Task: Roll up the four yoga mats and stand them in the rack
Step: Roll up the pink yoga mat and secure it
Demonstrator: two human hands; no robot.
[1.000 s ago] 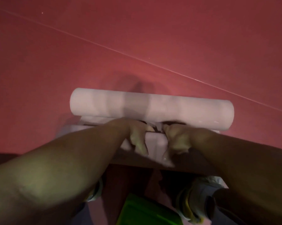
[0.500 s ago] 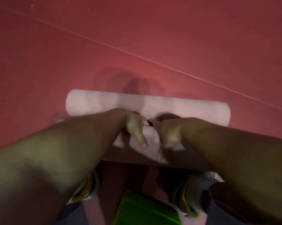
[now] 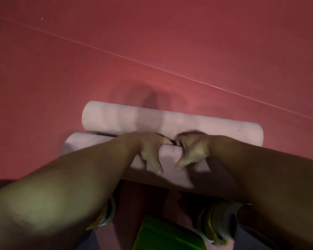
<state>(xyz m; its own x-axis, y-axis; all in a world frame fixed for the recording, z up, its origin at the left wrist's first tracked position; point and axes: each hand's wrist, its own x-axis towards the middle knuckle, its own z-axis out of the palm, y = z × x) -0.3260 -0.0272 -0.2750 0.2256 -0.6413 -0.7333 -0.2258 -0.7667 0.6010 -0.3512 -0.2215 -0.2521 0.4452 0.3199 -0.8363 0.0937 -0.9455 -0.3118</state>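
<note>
On the red floor a pale mat is lying partly rolled beside a finished roll; left hand and right hand are curling over its roll, gripping it. Advice: keeping pressure even, edges aligned

one head-worn camera looks steeply down, close over the red floor.

No text, label, brand, number or sign can be read anywhere in this view.
</note>
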